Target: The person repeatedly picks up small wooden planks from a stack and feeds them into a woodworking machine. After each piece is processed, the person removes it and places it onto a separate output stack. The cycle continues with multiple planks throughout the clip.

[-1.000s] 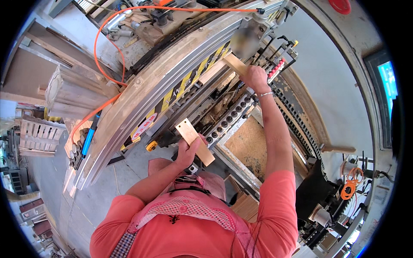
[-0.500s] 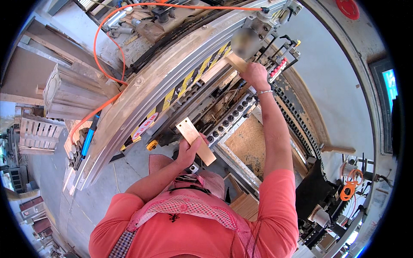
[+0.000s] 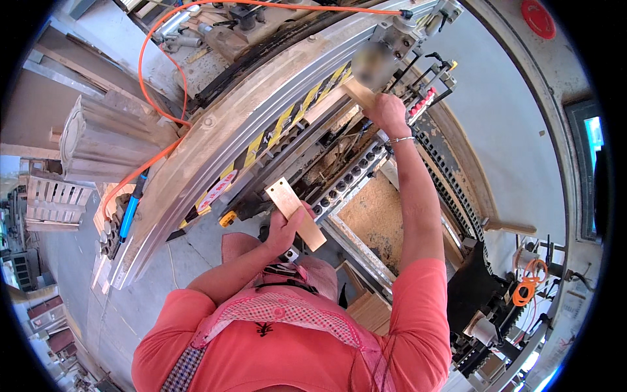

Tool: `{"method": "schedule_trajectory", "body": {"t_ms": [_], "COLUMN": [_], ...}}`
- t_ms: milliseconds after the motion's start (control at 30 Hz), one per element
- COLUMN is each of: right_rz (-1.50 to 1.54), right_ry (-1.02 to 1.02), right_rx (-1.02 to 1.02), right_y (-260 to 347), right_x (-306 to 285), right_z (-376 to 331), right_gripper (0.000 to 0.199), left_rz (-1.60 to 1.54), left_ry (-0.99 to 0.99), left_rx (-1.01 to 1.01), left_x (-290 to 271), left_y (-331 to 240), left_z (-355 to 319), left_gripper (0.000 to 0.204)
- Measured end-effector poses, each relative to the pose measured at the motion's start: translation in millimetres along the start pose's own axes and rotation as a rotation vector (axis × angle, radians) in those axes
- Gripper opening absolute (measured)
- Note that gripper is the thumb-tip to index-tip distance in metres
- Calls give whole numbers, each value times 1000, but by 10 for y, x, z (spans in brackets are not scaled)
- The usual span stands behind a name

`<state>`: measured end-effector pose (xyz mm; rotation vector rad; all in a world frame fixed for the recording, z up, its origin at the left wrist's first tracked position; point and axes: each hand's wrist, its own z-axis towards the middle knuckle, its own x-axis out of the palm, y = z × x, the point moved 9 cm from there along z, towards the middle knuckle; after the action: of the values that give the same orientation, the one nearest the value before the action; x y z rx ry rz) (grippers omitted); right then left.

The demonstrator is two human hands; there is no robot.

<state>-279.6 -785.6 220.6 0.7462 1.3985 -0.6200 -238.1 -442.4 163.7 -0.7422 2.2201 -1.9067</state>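
My left hand [image 3: 285,230] is closed round a short flat wooden board [image 3: 305,228], held tilted in front of my body. Two dark holes show near that board's upper end. With my arm stretched forward, my right hand [image 3: 388,116] grips the near end of another wooden board [image 3: 358,93]. This second board's far end lies at the machine's metal rail, beside a blurred patch that hides detail. A row of dark round fittings [image 3: 347,179] on a metal bar runs between my two hands.
A curved machine rail [image 3: 196,140] with a yellow-black striped strip crosses ahead. Below my right forearm sits a sawdust-covered bed [image 3: 371,219]. An orange hose [image 3: 145,62] loops at the left, near a blue air gun [image 3: 130,215]. A red button [image 3: 538,18] is at the top right.
The view has shifted slightly. Both hands keep their hold on the boards, and neither has visibly moved against the machine.
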Motion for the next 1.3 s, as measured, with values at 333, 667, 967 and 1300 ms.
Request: {"method": "schedule_trajectory", "body": {"t_ms": [333,667,967,1300], "right_rz": [3,32,30,-63], "right_ry": [-2,-22,-23,-26], "right_rx": [-27,-18,-18,-24], "right_y": [10,-7,51,76], "right_x": [27,10,-40,30], "right_z": [9,-6,-45,-42], "right_gripper": [34,33,18,24], "left_rz": [-5,-41,0,-17], "left_ry": [-23,-73,-51,64], "left_rx": [-10,-5,7,45], "left_x": [20,19,11,78], "left_y": [-29,-37,-38,-58], "left_z": [-14,-29,-52,-84], "left_gripper": [23,22,25,28]}}
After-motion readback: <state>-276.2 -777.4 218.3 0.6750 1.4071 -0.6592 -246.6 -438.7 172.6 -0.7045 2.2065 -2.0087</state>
